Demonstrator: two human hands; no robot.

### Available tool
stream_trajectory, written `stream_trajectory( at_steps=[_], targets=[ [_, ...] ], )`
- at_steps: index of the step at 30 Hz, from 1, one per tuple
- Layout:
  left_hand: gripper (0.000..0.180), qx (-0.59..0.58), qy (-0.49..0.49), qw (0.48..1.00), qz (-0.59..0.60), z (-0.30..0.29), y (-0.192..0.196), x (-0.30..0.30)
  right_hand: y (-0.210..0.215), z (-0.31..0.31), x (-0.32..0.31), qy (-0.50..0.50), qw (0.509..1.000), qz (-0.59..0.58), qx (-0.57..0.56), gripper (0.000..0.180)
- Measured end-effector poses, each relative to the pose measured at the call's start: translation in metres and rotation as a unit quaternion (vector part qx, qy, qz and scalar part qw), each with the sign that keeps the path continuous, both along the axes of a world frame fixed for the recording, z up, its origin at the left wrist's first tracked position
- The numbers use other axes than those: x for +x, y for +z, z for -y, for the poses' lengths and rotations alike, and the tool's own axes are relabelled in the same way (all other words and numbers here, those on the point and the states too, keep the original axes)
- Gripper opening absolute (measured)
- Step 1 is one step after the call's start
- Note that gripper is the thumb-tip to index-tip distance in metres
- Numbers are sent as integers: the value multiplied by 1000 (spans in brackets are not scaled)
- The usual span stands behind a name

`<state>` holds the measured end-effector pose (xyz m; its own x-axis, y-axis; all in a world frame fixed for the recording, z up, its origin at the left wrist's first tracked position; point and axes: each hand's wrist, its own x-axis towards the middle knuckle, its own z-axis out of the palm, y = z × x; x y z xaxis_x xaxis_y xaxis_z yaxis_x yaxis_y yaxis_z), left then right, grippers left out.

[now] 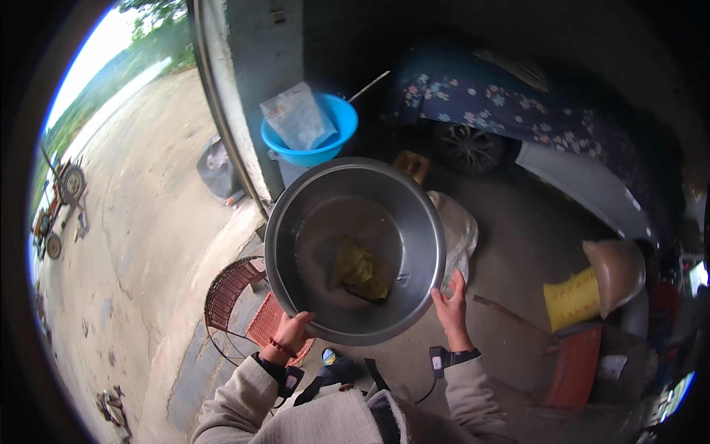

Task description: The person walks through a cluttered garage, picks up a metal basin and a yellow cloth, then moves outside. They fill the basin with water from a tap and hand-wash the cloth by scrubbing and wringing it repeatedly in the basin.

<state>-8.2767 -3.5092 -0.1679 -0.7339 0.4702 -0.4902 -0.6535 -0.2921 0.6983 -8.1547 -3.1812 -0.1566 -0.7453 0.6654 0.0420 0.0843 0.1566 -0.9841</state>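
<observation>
A wide metal basin (296,222) is held up in front of me between both hands. Inside lies a crumpled yellow-green cloth (361,270), in what looks like murky water. My left hand (293,331) grips the rim at the lower left, its fingers partly hidden by the basin. At the lower right, my right hand (452,307) holds the rim, thumb on the near side and fingers up along the outside.
A blue plastic basin (344,118) with a pale bag stands beyond, by a pillar. Left of me is a red woven chair (228,296). A car under a flowered cover (510,96) fills the far right. A red board (573,366) and yellow sack (573,300) lie at right.
</observation>
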Motion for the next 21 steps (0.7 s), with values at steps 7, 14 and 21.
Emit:
stream_trajectory(
  at_steps=[7, 14, 21],
  targets=[
    [38, -34, -90, 994, -57, -24, 11, 118, 21, 42, 85, 148, 958, 130, 211, 86],
    [38, -2, -126, 989, -84, -28, 30, 216, -8, 127, 123, 168, 902, 230, 325, 64],
    [37, -54, -95, 982, -151, 44, 56, 230, 41, 110, 91, 209, 829, 67, 515, 47]
  ],
)
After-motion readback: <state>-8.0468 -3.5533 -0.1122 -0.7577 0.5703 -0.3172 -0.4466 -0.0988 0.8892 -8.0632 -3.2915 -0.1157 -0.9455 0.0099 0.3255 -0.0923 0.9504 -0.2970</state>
